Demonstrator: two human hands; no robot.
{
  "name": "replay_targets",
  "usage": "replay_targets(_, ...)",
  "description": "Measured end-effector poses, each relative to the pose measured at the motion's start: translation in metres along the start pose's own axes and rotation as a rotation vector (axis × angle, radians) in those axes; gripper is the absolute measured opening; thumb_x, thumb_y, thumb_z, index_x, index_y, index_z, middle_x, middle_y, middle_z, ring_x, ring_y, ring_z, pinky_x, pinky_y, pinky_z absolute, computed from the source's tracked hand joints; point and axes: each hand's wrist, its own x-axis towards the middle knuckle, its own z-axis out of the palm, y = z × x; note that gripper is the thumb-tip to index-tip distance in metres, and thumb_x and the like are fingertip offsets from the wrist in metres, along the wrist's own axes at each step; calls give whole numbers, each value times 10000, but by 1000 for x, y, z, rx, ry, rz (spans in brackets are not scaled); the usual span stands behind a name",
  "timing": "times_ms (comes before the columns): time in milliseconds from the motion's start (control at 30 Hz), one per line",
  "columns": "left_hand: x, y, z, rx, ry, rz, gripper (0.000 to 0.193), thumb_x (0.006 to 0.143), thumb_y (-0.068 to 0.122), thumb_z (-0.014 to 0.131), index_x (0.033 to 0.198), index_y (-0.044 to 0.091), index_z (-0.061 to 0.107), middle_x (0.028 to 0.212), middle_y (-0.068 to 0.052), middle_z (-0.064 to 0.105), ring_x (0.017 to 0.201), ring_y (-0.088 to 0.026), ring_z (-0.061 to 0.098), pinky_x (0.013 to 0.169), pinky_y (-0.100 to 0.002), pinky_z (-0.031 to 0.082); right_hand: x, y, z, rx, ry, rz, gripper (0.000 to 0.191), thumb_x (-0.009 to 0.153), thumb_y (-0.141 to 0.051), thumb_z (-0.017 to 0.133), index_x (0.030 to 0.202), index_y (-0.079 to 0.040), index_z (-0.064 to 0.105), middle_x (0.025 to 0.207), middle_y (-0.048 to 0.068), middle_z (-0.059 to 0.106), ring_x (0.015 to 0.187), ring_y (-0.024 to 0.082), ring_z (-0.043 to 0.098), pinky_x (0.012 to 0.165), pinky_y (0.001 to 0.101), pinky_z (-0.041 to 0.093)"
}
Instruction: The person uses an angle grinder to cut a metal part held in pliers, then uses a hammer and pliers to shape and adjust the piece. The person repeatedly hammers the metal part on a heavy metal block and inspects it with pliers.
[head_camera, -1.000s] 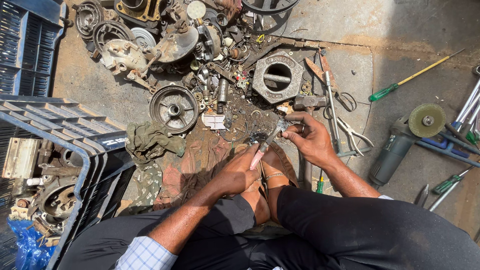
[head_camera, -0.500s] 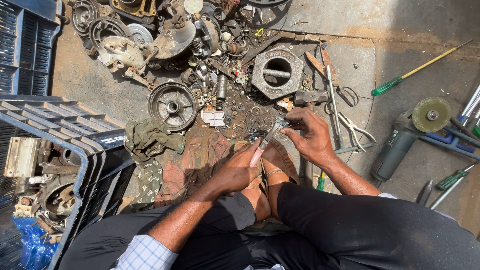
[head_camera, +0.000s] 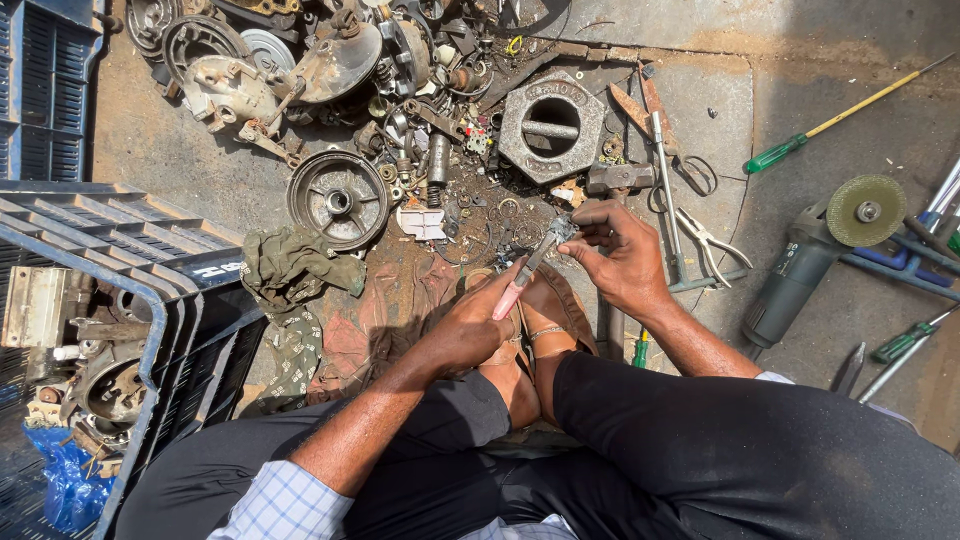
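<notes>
My left hand (head_camera: 470, 328) grips the pink handles of a pair of pliers (head_camera: 528, 268), whose jaws point up and right. My right hand (head_camera: 620, 255) pinches a small metal part (head_camera: 563, 230) at the plier jaws, fingers closed around it. Both hands hover above my sandalled feet (head_camera: 545, 320) and a reddish cloth (head_camera: 385, 315) on the ground. A hammer head (head_camera: 618, 177) lies just beyond my right hand.
A heap of greasy metal parts lies ahead: a drum wheel (head_camera: 338, 198), a large hexagonal nut (head_camera: 551, 122), rings and springs. Screwdrivers (head_camera: 830, 124), scissors-like pliers (head_camera: 705, 235) and an angle grinder (head_camera: 825, 240) lie right. Blue crates (head_camera: 120, 300) with parts stand left.
The view has shifted slightly; both hands stay together at the pliers and the small part, with only small finger movement.
</notes>
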Motion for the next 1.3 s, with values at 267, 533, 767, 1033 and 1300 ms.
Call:
replay_targets(267,-6,11,-7,-129,-104,-80,918,809,41,532,1650,206,204,1367,-206,577,1200,-319,619,1028,-394,484,1,-19,-5,-82,-19,-39,360,872,-65,829,1175,-6,642,1189,107,650,1063,193,711,891,331,641)
replay_targets(533,-12,7,-8,-65,-45,-43,881,789,59,556,1613,86,244,1400,-242,560,1252,-317,597,1022,-411,483,-4,-19,-12,-49,10,-22,379,923,-56,792,1277,-34,655,1275,106,631,1120,187,697,967,326,634)
replay_targets(767,-9,-9,-7,6,4,-70,890,807,182,596,1595,0,224,1450,-278,517,1332,-352,546,1080,-421,447,-1,7,-13,141,-21,15,401,919,-49,798,1235,-51,551,1404,100,591,1145,142,662,916,286,616)
replay_targets(1033,-6,-4,-3,-8,-8,-85,874,806,161,609,1590,12,254,1488,-271,469,1390,-369,467,1110,-423,393,-1,12,-12,-3,3,104,410,824,6,846,1172,-6,631,1249,83,570,1075,154,643,870,290,610)
replay_targets(1300,-4,12,-4,-89,-31,-150,850,783,120,559,1582,30,284,1423,-254,533,1330,-360,541,1074,-426,442,3,5,-13,104,-101,0,309,932,45,714,1230,14,638,1366,104,550,1225,190,624,1014,320,574)
